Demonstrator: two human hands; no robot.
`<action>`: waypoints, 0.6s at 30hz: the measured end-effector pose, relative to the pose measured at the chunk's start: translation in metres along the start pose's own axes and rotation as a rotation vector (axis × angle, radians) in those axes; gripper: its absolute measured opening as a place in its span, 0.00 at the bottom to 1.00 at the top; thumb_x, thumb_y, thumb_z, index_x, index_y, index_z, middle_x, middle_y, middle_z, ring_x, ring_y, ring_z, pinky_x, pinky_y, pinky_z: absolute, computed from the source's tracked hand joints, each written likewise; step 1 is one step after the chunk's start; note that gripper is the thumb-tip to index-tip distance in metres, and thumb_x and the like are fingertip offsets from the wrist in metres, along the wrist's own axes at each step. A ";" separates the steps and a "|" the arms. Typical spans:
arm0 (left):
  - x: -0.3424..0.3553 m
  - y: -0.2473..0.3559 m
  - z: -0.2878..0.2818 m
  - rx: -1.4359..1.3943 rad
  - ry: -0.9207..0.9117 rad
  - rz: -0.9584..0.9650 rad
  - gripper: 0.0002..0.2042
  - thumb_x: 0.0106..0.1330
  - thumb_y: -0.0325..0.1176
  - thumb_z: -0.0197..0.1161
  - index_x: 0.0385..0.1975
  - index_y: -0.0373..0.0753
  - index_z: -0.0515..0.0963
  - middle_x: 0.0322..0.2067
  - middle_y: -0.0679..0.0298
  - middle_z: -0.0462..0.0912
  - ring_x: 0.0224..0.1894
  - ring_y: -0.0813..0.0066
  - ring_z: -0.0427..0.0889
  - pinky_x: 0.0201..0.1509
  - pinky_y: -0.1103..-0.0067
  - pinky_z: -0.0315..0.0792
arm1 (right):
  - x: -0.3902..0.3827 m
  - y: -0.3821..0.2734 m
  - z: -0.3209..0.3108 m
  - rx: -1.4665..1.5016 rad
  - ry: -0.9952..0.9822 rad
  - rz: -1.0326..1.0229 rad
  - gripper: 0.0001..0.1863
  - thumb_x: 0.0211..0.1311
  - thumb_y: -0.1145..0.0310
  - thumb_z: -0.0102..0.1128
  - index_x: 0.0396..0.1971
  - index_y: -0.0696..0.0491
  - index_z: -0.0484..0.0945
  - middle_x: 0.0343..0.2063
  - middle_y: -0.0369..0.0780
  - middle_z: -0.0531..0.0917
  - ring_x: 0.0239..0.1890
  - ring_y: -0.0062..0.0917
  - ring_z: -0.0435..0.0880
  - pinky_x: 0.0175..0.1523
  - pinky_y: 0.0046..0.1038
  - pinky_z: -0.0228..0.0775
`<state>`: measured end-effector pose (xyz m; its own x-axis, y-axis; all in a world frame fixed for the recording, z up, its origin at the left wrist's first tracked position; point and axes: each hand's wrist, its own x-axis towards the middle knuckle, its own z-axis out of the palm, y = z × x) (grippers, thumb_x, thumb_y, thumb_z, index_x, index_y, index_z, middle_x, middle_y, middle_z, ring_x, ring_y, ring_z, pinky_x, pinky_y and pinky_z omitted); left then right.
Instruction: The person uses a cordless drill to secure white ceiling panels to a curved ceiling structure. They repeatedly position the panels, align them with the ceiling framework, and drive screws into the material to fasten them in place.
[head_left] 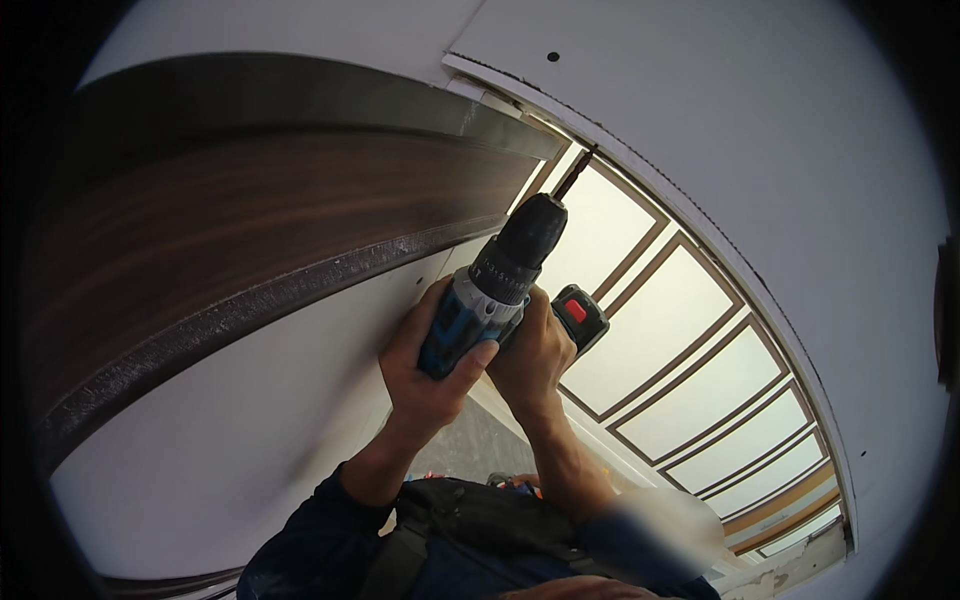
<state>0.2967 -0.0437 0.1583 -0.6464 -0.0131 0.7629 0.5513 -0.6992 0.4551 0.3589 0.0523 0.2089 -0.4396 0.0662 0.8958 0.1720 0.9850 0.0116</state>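
A cordless drill (485, 300) is held up in both hands, its nose toward the edge of the white panel (750, 150) above. The left hand (425, 400) has its grip closed around the rear of the drill's blue and grey body, with the thumb lying along the near side. The right hand (532, 362) has its grip wrapped round the handle, just beside the left one, and the battery (582, 322) (black, with a red patch) juts out past it to the right. Ahead of the body come the black chuck (535, 228) and a slim dark bit (573, 177). The bit's tip lines up with the panel's rough, curving lower edge; whether it touches there, I cannot tell.

To the left of the drill runs a dark wood-grain board (250, 200), its lower edge trimmed with a scuffed dark strip (280, 287). On the right, below the white panel's edge, bright pale panes (675, 315) sit in narrow brown frames. Below the hands, a patch of grey floor (470, 445) shows between the forearms, and dark blue sleeves (310, 530) and a black strap (400, 550) fill the lower edge of the view.
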 end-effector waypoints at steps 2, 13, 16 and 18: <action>-0.001 0.001 -0.001 0.008 0.001 -0.009 0.30 0.55 0.30 0.72 0.57 0.26 0.70 0.46 0.54 0.81 0.48 0.72 0.80 0.55 0.76 0.72 | 0.001 0.000 0.000 0.009 -0.003 0.009 0.21 0.43 0.70 0.72 0.39 0.55 0.75 0.29 0.41 0.83 0.28 0.33 0.85 0.32 0.31 0.75; 0.003 0.004 -0.001 -0.046 -0.010 -0.064 0.30 0.56 0.30 0.71 0.58 0.27 0.70 0.46 0.55 0.81 0.48 0.73 0.80 0.55 0.76 0.72 | 0.005 -0.003 0.000 0.020 0.028 -0.014 0.21 0.43 0.69 0.71 0.39 0.55 0.75 0.31 0.42 0.83 0.28 0.35 0.85 0.32 0.32 0.75; 0.005 0.006 -0.001 -0.034 -0.009 -0.049 0.30 0.56 0.30 0.72 0.58 0.27 0.70 0.46 0.55 0.81 0.48 0.72 0.80 0.56 0.76 0.72 | 0.005 -0.003 -0.002 0.017 -0.012 -0.007 0.22 0.42 0.69 0.71 0.40 0.55 0.75 0.32 0.42 0.83 0.28 0.35 0.85 0.32 0.32 0.75; 0.005 0.006 -0.001 -0.043 -0.003 -0.050 0.30 0.56 0.30 0.72 0.58 0.27 0.70 0.46 0.55 0.81 0.48 0.72 0.80 0.56 0.76 0.72 | 0.004 -0.003 -0.003 0.012 -0.040 0.002 0.22 0.42 0.70 0.71 0.40 0.55 0.75 0.33 0.42 0.83 0.29 0.36 0.85 0.33 0.32 0.75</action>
<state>0.2960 -0.0491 0.1648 -0.6714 0.0248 0.7407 0.4946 -0.7293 0.4727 0.3590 0.0492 0.2134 -0.4740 0.0741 0.8774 0.1622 0.9868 0.0043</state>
